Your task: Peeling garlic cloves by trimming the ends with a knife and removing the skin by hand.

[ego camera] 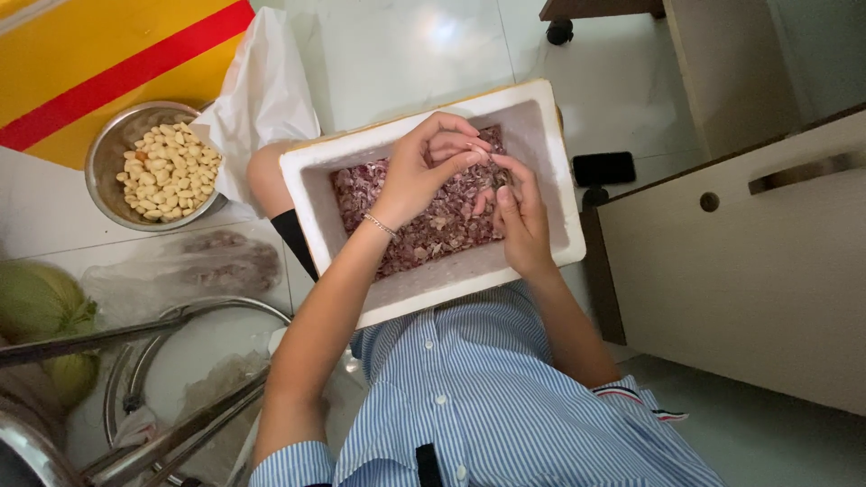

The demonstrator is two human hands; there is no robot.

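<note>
Left hand [419, 171]: over the far half of the box, fingers curled, tips pressed onto a small clove [492, 162] together with the other hand.
Right hand [521, 216]: near the box's right wall, thumb and forefinger pinched on the same clove; a small blade possibly in this grip, too small to confirm.
Clove: held between both hands, above the skins near the box's far right corner; barely visible between the fingertips.
Box [424, 284]: white foam, resting on the lap, tilted slightly; no table beneath.
Skins [433, 230]: purple-pink, loose, covering the box floor.
Bowl [113, 149]: steel, on the floor well left of the box, partly filled with peeled cloves [167, 171].
Bag [262, 90]: white plastic, between bowl and box, touching the box's far left corner.
Phone [603, 168]: dark, on the floor just beyond the box's right edge.
Risk, slip: small clove pinched at the fingertips only; likely to drop into the skins and get lost there.
Risk, cut: fingertips crowded together; nick probable if a blade is indeed present.
Risk, spill: box balanced on the knees; shift of a leg enough to tip skins over the near edge.
Risk, reach: bowl well apart; peeled clove liable to miss it and roll across the tiles.
</note>
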